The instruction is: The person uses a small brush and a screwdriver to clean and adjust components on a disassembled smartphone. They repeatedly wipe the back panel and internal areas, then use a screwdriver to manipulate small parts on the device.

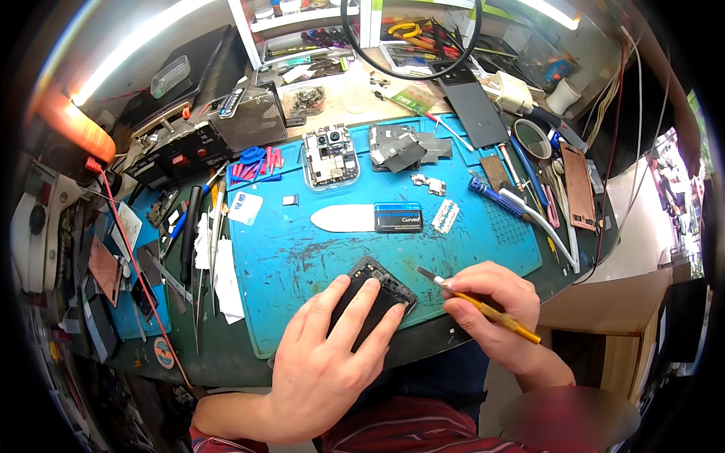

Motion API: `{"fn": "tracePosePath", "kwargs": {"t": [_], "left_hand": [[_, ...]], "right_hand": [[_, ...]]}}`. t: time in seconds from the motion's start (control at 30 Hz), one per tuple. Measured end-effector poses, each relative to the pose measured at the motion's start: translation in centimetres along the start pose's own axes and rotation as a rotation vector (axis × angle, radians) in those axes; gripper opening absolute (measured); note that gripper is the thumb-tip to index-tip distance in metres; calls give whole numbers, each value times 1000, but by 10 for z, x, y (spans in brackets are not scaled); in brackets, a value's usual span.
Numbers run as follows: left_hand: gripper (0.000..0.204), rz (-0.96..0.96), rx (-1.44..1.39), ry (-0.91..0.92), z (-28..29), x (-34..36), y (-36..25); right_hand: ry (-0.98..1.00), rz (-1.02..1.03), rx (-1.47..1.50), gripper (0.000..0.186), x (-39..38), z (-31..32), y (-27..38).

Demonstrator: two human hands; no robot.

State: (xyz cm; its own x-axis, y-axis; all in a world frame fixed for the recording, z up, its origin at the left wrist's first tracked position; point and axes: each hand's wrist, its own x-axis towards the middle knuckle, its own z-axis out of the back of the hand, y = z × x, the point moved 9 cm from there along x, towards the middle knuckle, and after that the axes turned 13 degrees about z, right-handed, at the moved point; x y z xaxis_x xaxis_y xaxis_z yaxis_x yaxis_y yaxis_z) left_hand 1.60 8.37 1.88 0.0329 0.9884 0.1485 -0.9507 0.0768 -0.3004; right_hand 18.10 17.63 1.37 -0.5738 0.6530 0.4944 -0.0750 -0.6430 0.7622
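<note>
Black rectangular phone housing (377, 304) positioned over near edge of blue flat mat (279, 264), long axis near-left to far-right. Partly covered by nearer left hand (323, 355), fingers spread; grip cannot be told. Gold-handled slim knife (510, 323) pinched in right hand (495, 302), housing leftward.

Place: phone-repair workshop
Bench: scuffed blue work mat (272, 260)
Parts: circuit boards (332, 160) in clear tub (333, 186); opened phone (390, 288), internals showing
Tools: blue-handled screwdriver (500, 199), crammed white shelf (306, 19) behind
Right edge: too blurred; could be a shopfront, can't confirm
</note>
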Motion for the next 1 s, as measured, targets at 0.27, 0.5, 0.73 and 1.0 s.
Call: {"fn": "tracePosePath", "kwargs": {"t": [0.27,0.5,0.73,1.0], "left_hand": [[60,0,-23,-52,-1,-1,1],[53,-2,-26,-95,0,0,2],[50,-5,-39,-114,4,1,0],[47,-25,-36,-152,0,-5,5]], "right_hand": [[155,397,-304,40,10,-26,27],[207,399,-364,34,0,-25,31],[222,462,-488,36,-6,-33,39],[242,478,-622,34,-5,-48,48]]}}
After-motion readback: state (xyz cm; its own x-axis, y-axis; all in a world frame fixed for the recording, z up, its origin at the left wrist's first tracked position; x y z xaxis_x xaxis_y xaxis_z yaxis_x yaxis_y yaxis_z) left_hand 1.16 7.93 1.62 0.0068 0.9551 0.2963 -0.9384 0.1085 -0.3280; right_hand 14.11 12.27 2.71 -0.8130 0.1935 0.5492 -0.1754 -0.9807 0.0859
